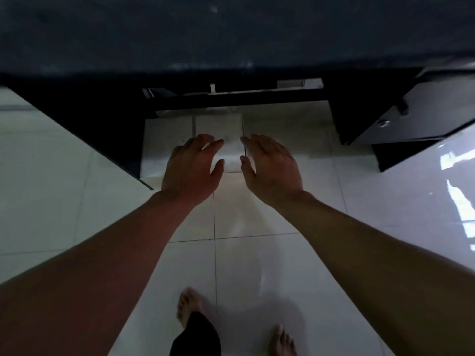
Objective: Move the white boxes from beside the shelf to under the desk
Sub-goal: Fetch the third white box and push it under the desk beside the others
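Reaching down with both arms, left hand and right hand spread flat, fingers loose, gripping nothing, a small gap between them. White boxes sit at 12 o'clock under the dark desk, far ends lost in shadow and blur. Can't tell if my fingertips touch them. Glossy white floor tiles, black cabinet at 2 o'clock, bare feet at 6.

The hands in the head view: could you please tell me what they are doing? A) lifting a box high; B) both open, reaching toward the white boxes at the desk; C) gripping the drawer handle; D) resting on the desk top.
B: the left hand and right hand are spread open just before the white boxes on the floor, holding nothing.
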Demonstrator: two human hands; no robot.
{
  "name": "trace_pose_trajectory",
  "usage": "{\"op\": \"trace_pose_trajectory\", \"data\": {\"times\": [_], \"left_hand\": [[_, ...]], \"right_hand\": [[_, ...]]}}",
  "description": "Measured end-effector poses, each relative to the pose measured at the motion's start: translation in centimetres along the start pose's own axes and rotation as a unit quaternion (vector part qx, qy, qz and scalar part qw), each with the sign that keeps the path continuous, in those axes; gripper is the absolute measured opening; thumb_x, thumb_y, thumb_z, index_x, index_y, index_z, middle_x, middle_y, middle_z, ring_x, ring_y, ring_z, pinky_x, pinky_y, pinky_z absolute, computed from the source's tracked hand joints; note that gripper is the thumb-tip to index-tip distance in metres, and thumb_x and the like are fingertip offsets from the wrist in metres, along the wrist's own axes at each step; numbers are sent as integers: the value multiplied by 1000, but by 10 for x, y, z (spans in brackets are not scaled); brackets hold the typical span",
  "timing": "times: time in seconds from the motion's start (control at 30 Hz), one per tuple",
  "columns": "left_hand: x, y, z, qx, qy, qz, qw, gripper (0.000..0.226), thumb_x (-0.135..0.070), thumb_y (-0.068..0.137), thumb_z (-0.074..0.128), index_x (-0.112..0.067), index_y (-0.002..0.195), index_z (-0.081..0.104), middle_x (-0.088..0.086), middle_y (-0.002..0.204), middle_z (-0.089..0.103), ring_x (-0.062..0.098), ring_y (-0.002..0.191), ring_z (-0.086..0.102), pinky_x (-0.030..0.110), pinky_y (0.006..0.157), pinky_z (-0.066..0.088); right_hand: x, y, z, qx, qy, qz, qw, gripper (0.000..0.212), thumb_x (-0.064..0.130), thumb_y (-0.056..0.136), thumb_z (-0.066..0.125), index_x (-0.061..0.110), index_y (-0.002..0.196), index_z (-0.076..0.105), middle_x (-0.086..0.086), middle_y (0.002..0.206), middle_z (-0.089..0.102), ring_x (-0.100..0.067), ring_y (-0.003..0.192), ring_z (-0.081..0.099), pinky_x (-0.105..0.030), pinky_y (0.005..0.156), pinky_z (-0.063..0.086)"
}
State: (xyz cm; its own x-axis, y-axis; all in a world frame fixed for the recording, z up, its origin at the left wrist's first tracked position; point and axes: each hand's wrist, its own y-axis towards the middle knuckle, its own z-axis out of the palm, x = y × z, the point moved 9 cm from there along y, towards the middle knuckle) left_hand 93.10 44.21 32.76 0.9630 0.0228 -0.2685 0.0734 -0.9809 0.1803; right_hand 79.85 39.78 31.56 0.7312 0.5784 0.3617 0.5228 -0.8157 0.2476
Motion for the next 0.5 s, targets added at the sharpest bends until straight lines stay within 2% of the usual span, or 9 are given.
{"op": "trace_pose_trajectory", "data": {"times": [0.2, 0.33, 0.5], "left_hand": [[-74, 4, -113, -51, 7, 34, 998, 41, -20, 87, 65, -9, 126, 62, 11, 124, 61, 32, 109, 61, 47, 89, 50], [-116, 19, -181, -81, 19, 67, 994, 43, -23, 86, 60, -8, 127, 62, 10, 122, 62, 30, 104, 62, 46, 81, 50], [-159, 46, -258, -111, 24, 113, 987, 44, -26, 89, 60, -9, 130, 60, 11, 125, 61, 30, 108, 60, 45, 83, 48]], "right_hand": [[28, -2, -130, -48, -12, -28, 998, 39, 26, 96, 49, 10, 130, 59, -11, 129, 63, -27, 120, 58, -44, 102, 47], [44, 1, -206, -98, -15, -45, 994, 40, 22, 95, 55, 7, 132, 58, -15, 133, 61, -29, 126, 55, -47, 104, 45], [54, 17, -295, -154, -26, -29, 987, 43, 24, 95, 56, 9, 135, 57, -13, 137, 58, -28, 130, 51, -47, 105, 44]]}}
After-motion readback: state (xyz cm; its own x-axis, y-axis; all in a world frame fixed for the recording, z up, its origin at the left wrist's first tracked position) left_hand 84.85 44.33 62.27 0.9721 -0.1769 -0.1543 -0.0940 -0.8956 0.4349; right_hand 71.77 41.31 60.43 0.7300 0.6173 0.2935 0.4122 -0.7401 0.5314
